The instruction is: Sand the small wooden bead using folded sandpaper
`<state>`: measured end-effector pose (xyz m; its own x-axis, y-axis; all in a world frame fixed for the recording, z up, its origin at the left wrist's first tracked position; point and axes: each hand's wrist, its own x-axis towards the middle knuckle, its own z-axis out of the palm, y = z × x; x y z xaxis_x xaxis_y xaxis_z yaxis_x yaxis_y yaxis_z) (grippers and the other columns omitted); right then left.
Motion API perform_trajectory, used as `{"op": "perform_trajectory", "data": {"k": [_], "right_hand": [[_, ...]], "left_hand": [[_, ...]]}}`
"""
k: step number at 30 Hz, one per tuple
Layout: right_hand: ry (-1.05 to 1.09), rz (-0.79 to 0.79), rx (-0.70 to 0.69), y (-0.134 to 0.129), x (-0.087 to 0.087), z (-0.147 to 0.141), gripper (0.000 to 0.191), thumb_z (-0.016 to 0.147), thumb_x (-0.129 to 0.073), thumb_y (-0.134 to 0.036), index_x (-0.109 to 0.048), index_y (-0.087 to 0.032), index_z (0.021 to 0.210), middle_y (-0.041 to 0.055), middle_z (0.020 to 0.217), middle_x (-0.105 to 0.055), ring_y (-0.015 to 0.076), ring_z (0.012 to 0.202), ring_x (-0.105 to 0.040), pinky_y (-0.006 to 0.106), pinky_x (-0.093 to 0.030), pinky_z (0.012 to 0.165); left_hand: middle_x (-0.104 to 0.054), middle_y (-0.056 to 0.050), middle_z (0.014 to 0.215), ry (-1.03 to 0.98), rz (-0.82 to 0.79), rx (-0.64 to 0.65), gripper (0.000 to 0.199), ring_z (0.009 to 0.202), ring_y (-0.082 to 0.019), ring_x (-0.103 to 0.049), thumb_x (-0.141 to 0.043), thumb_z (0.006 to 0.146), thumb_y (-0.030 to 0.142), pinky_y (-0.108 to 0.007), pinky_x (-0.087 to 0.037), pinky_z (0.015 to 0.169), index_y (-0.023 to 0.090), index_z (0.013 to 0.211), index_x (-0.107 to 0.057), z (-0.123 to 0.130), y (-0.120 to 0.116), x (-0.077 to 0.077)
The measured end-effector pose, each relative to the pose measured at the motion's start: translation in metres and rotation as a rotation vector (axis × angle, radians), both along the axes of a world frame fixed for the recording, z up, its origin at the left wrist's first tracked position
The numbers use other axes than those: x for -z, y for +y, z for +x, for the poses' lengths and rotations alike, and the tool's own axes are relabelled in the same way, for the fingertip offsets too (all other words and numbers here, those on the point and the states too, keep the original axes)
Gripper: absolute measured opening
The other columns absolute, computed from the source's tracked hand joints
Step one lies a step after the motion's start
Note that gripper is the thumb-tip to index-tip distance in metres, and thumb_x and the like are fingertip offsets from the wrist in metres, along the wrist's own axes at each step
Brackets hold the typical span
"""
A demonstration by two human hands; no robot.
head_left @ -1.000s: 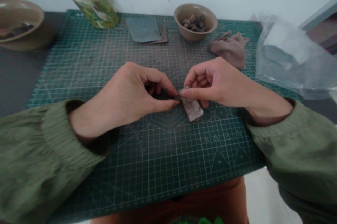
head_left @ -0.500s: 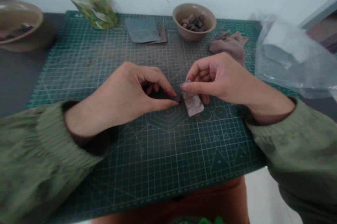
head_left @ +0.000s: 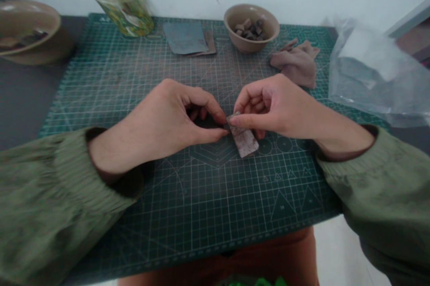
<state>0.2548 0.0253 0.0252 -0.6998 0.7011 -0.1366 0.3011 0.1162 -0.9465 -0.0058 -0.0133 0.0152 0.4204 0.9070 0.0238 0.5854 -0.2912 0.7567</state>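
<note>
My left hand pinches a small dark piece between thumb and fingers, and most of that piece is hidden. My right hand holds one end of a mottled grey-pink rectangular strip, possibly abrasive paper, between thumb and fingers. The strip's far end meets the tip of the dark piece, and its lower end rests near the green cutting mat. Both hands are above the middle of the mat, fingertips almost touching.
At the mat's far edge lie grey sheets of abrasive paper, a beige bowl of small dark pieces and a crumpled cloth. A glass bottle, a wider bowl and a plastic bag flank them.
The mottled strip has swung slightly, tilting more upright half a second ago and back again. The hands stay in nearly the same place, still holding their pieces.
</note>
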Motion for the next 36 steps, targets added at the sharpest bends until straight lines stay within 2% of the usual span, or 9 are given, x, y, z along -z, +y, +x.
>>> {"op": "perform_trajectory", "data": {"k": [7, 16, 27, 36], "right_hand": [[-0.008, 0.004, 0.018, -0.0027, -0.0007, -0.0006, 0.028, 0.092, -0.099, -0.037, -0.077, -0.020, 0.093, -0.0011, 0.070, -0.081, 0.0125, 0.056, -0.072, 0.021, -0.055, 0.050], [-0.013, -0.012, 0.018, -0.0042, -0.0026, -0.0026, 0.027, 0.091, -0.099, -0.033, -0.076, -0.020, 0.090, -0.0019, 0.068, -0.079, 0.0123, 0.055, -0.071, 0.021, -0.055, 0.049], [-0.022, 0.014, 0.044, -0.0044, -0.0036, -0.0032, 0.029, 0.091, -0.100, -0.035, -0.075, -0.021, 0.090, -0.0010, 0.070, -0.080, 0.0127, 0.055, -0.072, 0.022, -0.055, 0.049], [-0.038, 0.018, 0.028, -0.0038, -0.0031, -0.0027, 0.029, 0.091, -0.100, -0.037, -0.075, -0.021, 0.089, -0.0008, 0.070, -0.081, 0.0133, 0.055, -0.072, 0.023, -0.056, 0.050]], "left_hand": [[-0.075, 0.003, 0.071, 0.004, -0.016, -0.023, 0.019, 0.063, -0.014, -0.062, -0.092, 0.084, 0.044, -0.028, -0.040, 0.056, 0.027, 0.092, -0.089, -0.0007, 0.0005, 0.0013], [-0.073, 0.004, 0.066, 0.031, 0.003, -0.042, 0.017, 0.059, -0.013, -0.058, -0.091, 0.083, 0.044, -0.029, -0.038, 0.054, 0.027, 0.089, -0.089, 0.0018, -0.0004, -0.0004], [-0.081, 0.001, 0.077, 0.032, -0.017, -0.029, 0.019, 0.067, -0.014, -0.068, -0.089, 0.085, 0.043, -0.027, -0.044, 0.059, 0.025, 0.093, -0.089, 0.0016, -0.0001, -0.0002], [-0.078, 0.002, 0.073, 0.027, -0.018, -0.049, 0.020, 0.065, -0.015, -0.064, -0.090, 0.083, 0.044, -0.029, -0.041, 0.057, 0.026, 0.092, -0.089, 0.0013, -0.0005, 0.0016]]}}
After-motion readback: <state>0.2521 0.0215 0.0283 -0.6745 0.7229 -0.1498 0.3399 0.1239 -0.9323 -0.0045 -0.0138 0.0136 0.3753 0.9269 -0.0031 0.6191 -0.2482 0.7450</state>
